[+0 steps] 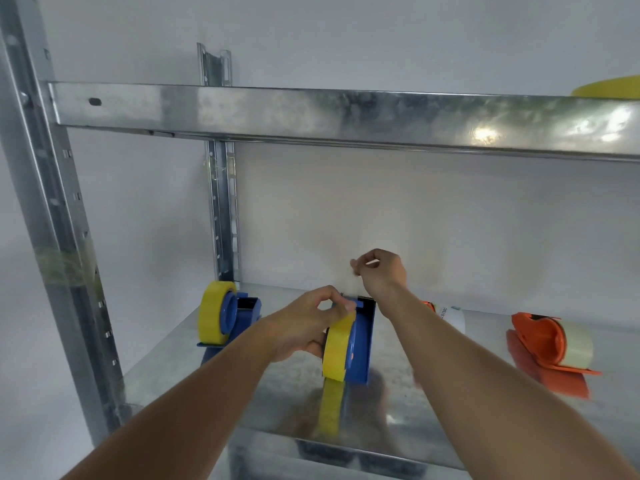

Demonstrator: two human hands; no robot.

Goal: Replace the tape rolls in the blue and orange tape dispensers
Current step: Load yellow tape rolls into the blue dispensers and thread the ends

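A blue tape dispenser [362, 341] stands mid-shelf with a yellow tape roll [337, 349] mounted on its near side. My left hand [311, 322] grips this dispenser at its top and left side. Above its cutter, my right hand [379, 271] pinches a strip of clear tape [349, 285] that is pulled up from the blade. A second blue dispenser [239, 315] with a yellow roll [213, 311] sits at the back left. An orange dispenser [543, 341] with a pale clear roll [576, 344] lies on the right.
The metal shelf [207, 372] has upright posts at left [59, 216] and at the back [223, 209]. An upper shelf beam [346, 116] crosses overhead, with a yellow roll [609, 88] on top at right. Another orange item with a white label [450, 315] is behind my right forearm.
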